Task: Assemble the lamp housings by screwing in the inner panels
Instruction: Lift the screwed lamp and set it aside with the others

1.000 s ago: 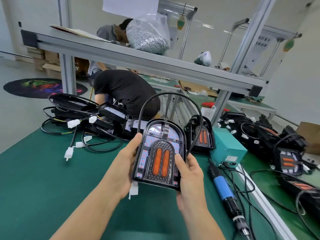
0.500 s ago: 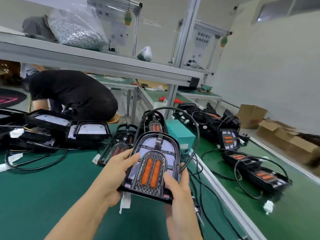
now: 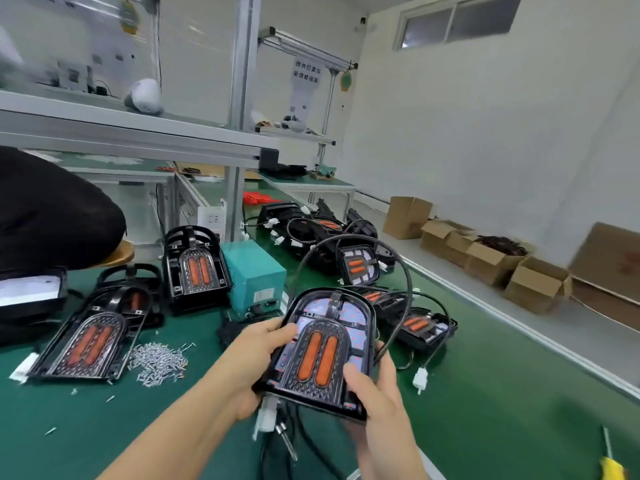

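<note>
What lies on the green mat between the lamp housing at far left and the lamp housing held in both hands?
In the head view, a loose pile of screws lies between the far-left lamp housing and the held lamp housing.

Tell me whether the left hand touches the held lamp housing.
Touching. The head view shows the left hand gripping the lamp housing, thumb lying across its left rim.
</note>
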Action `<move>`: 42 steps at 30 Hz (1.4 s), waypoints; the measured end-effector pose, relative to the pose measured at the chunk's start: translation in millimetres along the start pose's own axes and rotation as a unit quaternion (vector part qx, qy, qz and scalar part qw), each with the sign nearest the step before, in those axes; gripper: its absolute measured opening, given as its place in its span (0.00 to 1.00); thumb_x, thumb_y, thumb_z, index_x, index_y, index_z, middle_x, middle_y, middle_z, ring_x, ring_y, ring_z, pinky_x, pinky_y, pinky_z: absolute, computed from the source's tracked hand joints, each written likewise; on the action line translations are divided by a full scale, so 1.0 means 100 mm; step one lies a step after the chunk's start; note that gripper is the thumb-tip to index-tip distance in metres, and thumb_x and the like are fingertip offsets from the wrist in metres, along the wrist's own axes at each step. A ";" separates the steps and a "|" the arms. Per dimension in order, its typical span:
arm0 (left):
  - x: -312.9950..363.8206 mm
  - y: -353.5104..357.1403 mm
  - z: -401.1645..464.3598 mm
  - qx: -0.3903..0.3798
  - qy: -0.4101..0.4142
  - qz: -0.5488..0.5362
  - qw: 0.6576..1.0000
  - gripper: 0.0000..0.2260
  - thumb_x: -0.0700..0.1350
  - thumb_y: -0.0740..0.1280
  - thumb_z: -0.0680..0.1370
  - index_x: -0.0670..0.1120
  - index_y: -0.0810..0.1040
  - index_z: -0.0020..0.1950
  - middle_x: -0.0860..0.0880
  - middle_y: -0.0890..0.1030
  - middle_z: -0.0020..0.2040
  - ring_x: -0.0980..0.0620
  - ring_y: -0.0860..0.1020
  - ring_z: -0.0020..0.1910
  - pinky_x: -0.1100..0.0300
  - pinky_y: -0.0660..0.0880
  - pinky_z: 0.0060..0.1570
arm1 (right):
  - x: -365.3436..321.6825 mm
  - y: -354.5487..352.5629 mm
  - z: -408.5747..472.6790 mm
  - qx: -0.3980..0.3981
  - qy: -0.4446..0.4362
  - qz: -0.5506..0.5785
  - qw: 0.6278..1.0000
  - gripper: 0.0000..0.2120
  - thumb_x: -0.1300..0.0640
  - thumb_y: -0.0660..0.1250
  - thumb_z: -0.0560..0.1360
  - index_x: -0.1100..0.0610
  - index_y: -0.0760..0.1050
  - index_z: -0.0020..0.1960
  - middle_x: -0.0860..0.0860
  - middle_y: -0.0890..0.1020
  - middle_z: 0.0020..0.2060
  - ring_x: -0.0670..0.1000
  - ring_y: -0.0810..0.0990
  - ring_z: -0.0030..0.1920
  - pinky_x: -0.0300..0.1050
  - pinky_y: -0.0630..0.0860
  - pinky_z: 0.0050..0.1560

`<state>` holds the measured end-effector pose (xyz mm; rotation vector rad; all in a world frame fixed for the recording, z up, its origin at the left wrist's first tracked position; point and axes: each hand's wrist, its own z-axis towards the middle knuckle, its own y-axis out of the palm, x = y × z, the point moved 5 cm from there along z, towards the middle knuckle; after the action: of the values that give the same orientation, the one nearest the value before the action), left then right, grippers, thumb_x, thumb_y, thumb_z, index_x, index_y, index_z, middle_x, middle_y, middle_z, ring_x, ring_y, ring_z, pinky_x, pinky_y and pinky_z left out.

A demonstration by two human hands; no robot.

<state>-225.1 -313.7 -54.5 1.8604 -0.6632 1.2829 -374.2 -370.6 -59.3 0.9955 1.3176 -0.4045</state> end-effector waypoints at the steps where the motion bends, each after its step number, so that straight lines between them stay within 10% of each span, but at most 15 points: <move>1: -0.03 0.11 0.08 -0.006 -0.005 0.008 1.000 0.09 0.43 0.63 0.80 0.45 0.83 0.49 0.41 0.85 0.47 0.45 0.83 0.38 0.53 0.80 0.39 | -0.04 -0.10 0.04 0.015 -0.006 -0.010 1.000 0.27 0.63 0.69 0.72 0.49 0.70 0.69 0.55 0.84 0.56 0.60 0.82 0.57 0.62 0.73 0.64; 9: -0.19 0.91 0.67 -0.061 -0.054 0.044 0.996 0.07 0.41 0.64 0.79 0.41 0.81 0.46 0.41 0.84 0.41 0.46 0.81 0.34 0.55 0.78 0.36 | -0.30 -0.85 0.43 0.133 -0.038 -0.055 0.989 0.16 0.64 0.63 0.79 0.52 0.71 0.64 0.56 0.83 0.55 0.59 0.81 0.54 0.58 0.78 0.55; 14: -0.19 1.21 1.04 -0.033 -0.062 0.098 0.993 0.08 0.42 0.63 0.79 0.38 0.77 0.52 0.38 0.80 0.53 0.39 0.78 0.54 0.47 0.73 0.59 | -0.43 -1.16 0.76 0.178 -0.044 -0.045 0.982 0.18 0.62 0.62 0.80 0.55 0.66 0.70 0.57 0.81 0.58 0.54 0.81 0.47 0.46 0.75 0.38; 19: -0.20 1.48 1.34 -0.045 -0.052 0.123 0.990 0.05 0.39 0.59 0.80 0.41 0.71 0.55 0.42 0.72 0.49 0.46 0.71 0.43 0.56 0.70 0.41 | -0.57 -1.42 1.12 0.229 -0.045 -0.004 0.972 0.19 0.62 0.62 0.81 0.56 0.64 0.70 0.57 0.78 0.61 0.55 0.80 0.52 0.52 0.78 0.45; 24: -0.14 1.59 1.41 -0.072 -0.024 0.207 0.975 0.22 0.43 0.60 0.82 0.41 0.62 0.75 0.40 0.70 0.70 0.39 0.71 0.65 0.47 0.68 0.65 | -0.63 -1.52 1.43 0.272 -0.041 0.000 0.961 0.25 0.61 0.62 0.81 0.56 0.58 0.75 0.57 0.72 0.67 0.58 0.76 0.61 0.57 0.78 0.52; 29: -0.09 1.54 1.44 -0.122 -0.002 0.296 0.947 0.08 0.42 0.59 0.82 0.46 0.71 0.60 0.43 0.72 0.60 0.49 0.70 0.51 0.59 0.67 0.46 | -0.68 -1.55 1.65 0.332 -0.054 -0.024 0.942 0.27 0.60 0.62 0.80 0.53 0.56 0.76 0.57 0.70 0.69 0.61 0.73 0.65 0.64 0.72 0.64; 34: -0.25 1.58 1.47 -0.159 0.040 0.387 0.908 0.29 0.43 0.59 0.82 0.51 0.48 0.79 0.48 0.56 0.78 0.47 0.62 0.74 0.57 0.61 0.67 | -0.63 -1.55 1.79 0.358 -0.052 -0.044 0.931 0.28 0.59 0.61 0.81 0.53 0.54 0.77 0.58 0.69 0.70 0.62 0.72 0.65 0.60 0.71 0.64; 42: -0.41 1.70 1.43 -0.197 0.144 0.570 0.784 0.32 0.41 0.57 0.82 0.53 0.42 0.79 0.54 0.38 0.78 0.47 0.50 0.77 0.50 0.57 0.73 | -0.56 -1.67 1.86 0.406 -0.041 -0.208 0.889 0.29 0.61 0.60 0.80 0.64 0.52 0.77 0.60 0.59 0.75 0.62 0.67 0.70 0.55 0.68 0.65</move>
<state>-293.3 -528.8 -70.4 0.7734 -1.8623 1.8689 -399.8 -625.0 -81.9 1.3446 1.2916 -1.3969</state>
